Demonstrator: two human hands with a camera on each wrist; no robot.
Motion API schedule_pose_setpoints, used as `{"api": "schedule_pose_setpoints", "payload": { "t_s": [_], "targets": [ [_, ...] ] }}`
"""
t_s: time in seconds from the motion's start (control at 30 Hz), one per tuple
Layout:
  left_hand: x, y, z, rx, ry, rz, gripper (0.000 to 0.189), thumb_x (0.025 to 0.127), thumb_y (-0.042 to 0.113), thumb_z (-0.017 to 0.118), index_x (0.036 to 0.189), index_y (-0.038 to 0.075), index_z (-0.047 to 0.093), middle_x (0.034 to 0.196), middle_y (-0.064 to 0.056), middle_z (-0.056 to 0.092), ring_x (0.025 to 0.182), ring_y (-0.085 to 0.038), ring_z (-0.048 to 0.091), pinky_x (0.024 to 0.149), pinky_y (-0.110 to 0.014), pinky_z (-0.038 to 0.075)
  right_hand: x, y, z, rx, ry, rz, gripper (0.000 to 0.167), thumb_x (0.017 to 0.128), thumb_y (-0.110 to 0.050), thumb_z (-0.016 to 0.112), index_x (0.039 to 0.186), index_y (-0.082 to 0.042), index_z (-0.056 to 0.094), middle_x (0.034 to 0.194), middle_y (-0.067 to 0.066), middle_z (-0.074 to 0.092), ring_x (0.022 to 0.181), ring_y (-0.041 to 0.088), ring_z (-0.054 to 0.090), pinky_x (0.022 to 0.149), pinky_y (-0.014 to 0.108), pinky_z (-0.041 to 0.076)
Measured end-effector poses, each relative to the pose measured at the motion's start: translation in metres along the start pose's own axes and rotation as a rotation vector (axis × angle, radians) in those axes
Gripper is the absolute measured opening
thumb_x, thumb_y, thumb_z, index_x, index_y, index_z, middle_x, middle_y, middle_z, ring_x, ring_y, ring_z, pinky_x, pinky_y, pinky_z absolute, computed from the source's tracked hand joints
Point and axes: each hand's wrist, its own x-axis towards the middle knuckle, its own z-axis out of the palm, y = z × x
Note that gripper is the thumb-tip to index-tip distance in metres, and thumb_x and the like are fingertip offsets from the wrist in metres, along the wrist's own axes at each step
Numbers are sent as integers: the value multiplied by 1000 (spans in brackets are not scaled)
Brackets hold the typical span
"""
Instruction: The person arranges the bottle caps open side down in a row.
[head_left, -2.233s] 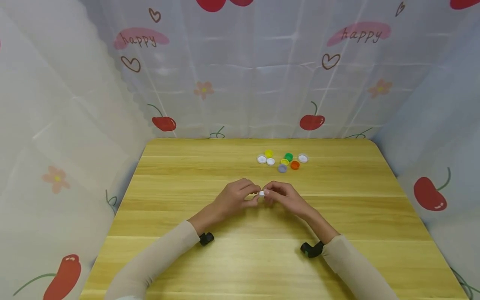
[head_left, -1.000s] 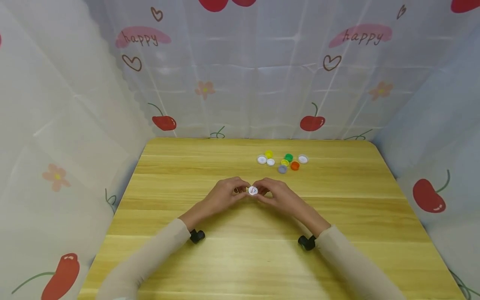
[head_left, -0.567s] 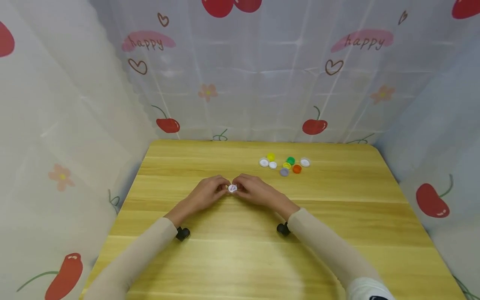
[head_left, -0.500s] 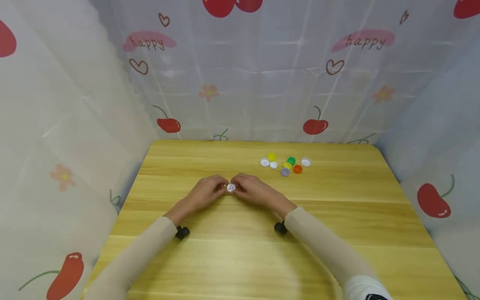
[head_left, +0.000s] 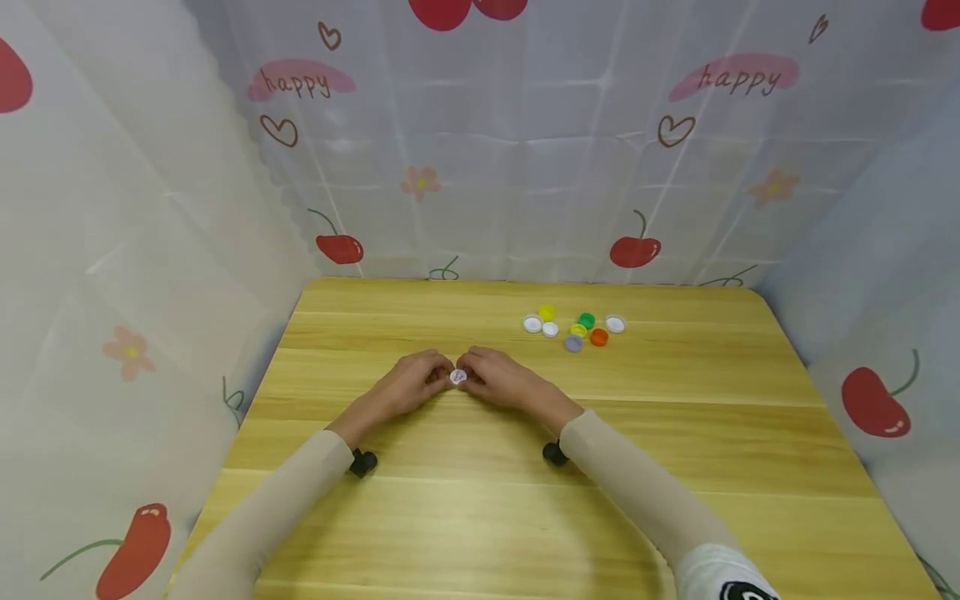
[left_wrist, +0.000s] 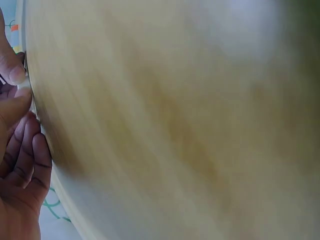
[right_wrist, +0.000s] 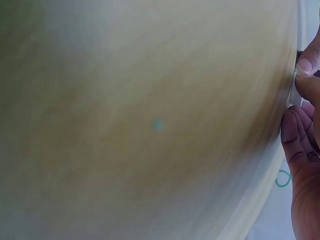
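Left hand [head_left: 411, 383] and right hand [head_left: 501, 380] pinch a white disc [head_left: 458, 377], caps [head_left: 599, 337] beyond, rightward.

The back curtain [head_left: 517, 200] reads "happy" twice.

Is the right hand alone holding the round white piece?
No, the left hand and right hand both pinch the round white piece from opposite sides.

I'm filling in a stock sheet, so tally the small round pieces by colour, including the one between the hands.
White: 4 (1 printed white piece pinched by the left hand and right hand, 3 white pieces on the table)
Yellow pieces: 2
Green piece: 1
Orange piece: 1
Greyish-purple piece: 1
Total: 9
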Motion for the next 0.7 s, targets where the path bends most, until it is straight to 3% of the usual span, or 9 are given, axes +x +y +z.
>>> {"api": "schedule_pose_setpoints", "payload": {
  "t_s": [0.23,0.37,0.53,0.7],
  "targets": [
    [6,-4,-9,-25,-43,17,46,87,50,89,118,19,77,95,8,67,86,-8,61,78,-26,54,-8,7,-12,78,24,89,45,106,-33,69,142,-7,64,112,0,66,93,10,60,86,30,55],
    [18,0,-9,37,-32,27,55,90,63,81,122,19,75,98,8,66,86,-9,60,79,-28,53,-20,24,-30,107,116,166,42,106,-32,71,139,-7,66,109,1,66,91,12,62,83,32,56],
    [59,17,-5,39,-8,33,47,102,53,71,129,15,74,102,5,66,86,-11,61,78,-30,54,-31,58,-54,63,198,325,41,103,-32,75,136,-7,69,105,5,64,91,19,58,82,35,51],
    [110,39,1,-25,10,-30,36,106,30,71,135,10,74,106,-3,67,92,-18,63,82,-37,55,-36,83,-69,25,199,420,56,98,-32,80,145,-7,65,102,14,62,94,28,52,81,41,41]
  ]
}}
